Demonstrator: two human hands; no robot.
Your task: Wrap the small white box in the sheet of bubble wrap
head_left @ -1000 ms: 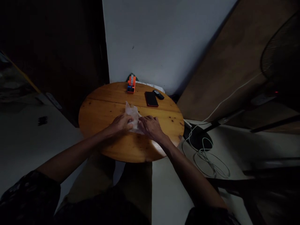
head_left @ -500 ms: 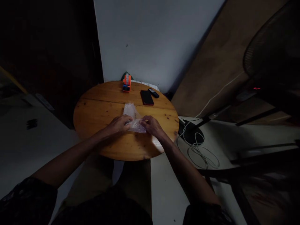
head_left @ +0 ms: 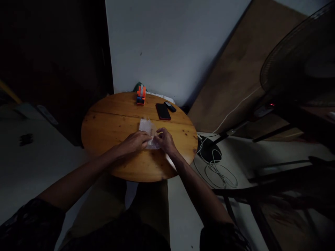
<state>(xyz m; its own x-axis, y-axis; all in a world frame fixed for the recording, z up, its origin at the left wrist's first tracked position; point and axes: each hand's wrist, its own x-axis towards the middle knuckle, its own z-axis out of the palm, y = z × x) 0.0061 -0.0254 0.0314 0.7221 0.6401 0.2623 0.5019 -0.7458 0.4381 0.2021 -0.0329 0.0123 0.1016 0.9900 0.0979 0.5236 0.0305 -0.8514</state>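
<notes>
A sheet of clear bubble wrap (head_left: 145, 126) lies on the round wooden table (head_left: 104, 129), partly folded at its near end. My left hand (head_left: 136, 141) rests on the left side of the fold, its fingers closed on the plastic. On the other side, my right hand (head_left: 165, 140) pinches the bubble wrap between thumb and fingers. Whether something is wrapped inside the fold is hidden by my hands and the dim light.
An orange tape dispenser (head_left: 141, 95) stands at the table's back edge. Right of it lie a dark phone-like slab (head_left: 163, 111) and a small black handset (head_left: 170, 106). A standing fan (head_left: 300, 59) and coiled pale cable (head_left: 218, 170) are at the right.
My right hand has moved slightly left, closer to my left hand, and the bubble wrap is bunched smaller between them. The whole view has shifted a little.
</notes>
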